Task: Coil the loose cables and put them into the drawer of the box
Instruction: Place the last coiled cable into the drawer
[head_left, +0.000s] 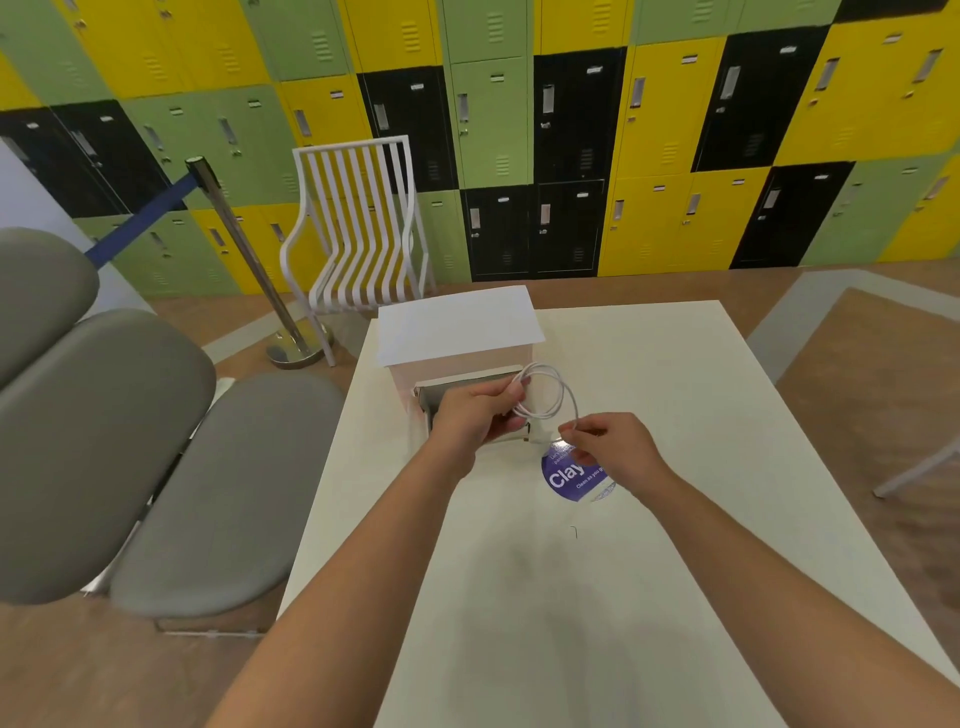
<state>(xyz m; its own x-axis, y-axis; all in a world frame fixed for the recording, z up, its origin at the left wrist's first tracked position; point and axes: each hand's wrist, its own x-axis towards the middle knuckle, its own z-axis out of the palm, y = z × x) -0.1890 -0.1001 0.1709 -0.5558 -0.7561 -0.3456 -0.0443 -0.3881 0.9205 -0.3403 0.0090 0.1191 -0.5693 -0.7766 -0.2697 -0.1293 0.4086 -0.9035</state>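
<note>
A small white box (457, 325) stands at the far end of the white table (675, 415), with its drawer (431, 402) pulled out toward me. My left hand (475, 413) hovers over the drawer and pinches a white cable (556, 387) wound into round loops. One strand runs from the coil down to my right hand (615, 444), which pinches it just right of the drawer. The drawer's inside is mostly hidden behind my left hand.
A round purple sticker (563, 478) lies on the table under my right hand. Grey padded seats (156, 441) flank the table's left side. A white slatted chair (358, 223) and a stanchion post (244, 260) stand beyond, before coloured lockers.
</note>
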